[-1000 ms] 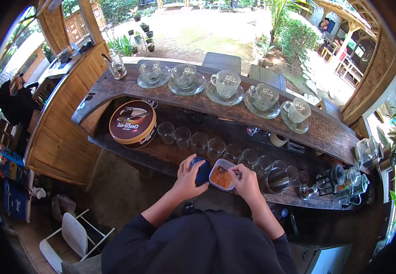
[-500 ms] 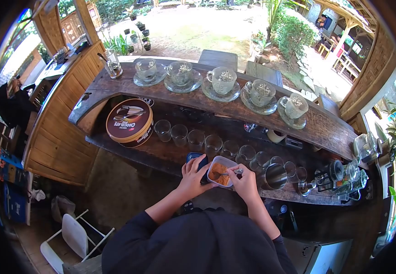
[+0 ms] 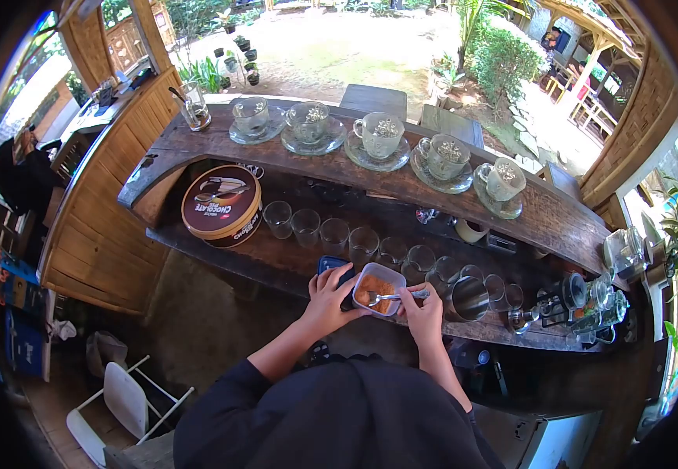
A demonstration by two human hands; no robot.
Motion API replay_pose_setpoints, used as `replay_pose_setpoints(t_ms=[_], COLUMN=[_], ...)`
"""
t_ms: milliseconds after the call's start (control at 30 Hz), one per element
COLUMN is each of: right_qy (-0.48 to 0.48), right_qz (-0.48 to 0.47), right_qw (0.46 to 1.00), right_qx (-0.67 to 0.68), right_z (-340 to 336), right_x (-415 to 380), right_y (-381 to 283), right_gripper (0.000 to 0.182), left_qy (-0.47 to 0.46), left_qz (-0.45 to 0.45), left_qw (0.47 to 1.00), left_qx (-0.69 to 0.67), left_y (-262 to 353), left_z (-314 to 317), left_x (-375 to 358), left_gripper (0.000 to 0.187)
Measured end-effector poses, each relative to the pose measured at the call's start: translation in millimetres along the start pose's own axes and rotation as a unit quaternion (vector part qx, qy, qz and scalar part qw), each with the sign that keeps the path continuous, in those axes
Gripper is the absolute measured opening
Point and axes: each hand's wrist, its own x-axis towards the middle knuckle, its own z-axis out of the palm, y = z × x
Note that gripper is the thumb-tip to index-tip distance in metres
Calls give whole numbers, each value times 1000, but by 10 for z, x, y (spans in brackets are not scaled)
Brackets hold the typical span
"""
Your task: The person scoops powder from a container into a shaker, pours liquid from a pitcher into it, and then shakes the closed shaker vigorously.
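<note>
My left hand (image 3: 328, 300) holds a small square plastic tub (image 3: 387, 273) of orange-brown powder (image 3: 365, 292), tilted a little. A blue lid (image 3: 333, 264) shows beside its fingers. In my right hand (image 3: 422, 313) is the handle of a metal spoon (image 3: 395, 296), whose bowl lies at the powder. Behind the tub stands a row of empty-looking clear glasses (image 3: 334, 233). Several glass cups on saucers, one of them mid-shelf (image 3: 380, 135), line the raised shelf with pale bits inside.
A round chocolate tin (image 3: 220, 205) sits left on the lower counter (image 3: 253, 262). A metal canister (image 3: 469, 299) is right of my right hand. Glass pots (image 3: 606, 303) stand at the far right, a white folding chair (image 3: 125, 399) lower left. A person (image 3: 26, 172) is far left.
The spoon has been raised and lies flatter, its bowl now showing above the powder. My right hand has shifted slightly, and the tub is a little higher and more tilted.
</note>
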Motion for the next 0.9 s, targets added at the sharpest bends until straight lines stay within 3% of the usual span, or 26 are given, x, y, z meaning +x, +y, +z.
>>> replay_pose_setpoints(t_ms=[900], right_qy=[-25], right_qz=[-5], right_qw=[996], right_qx=[88], right_z=[-35], right_x=[6], right_y=[126], right_gripper=[10], left_qy=[0], left_qz=[-8], left_qw=[1000], left_qx=[-12], left_y=[-14], left_z=[31], left_x=[-19], left_gripper=[72])
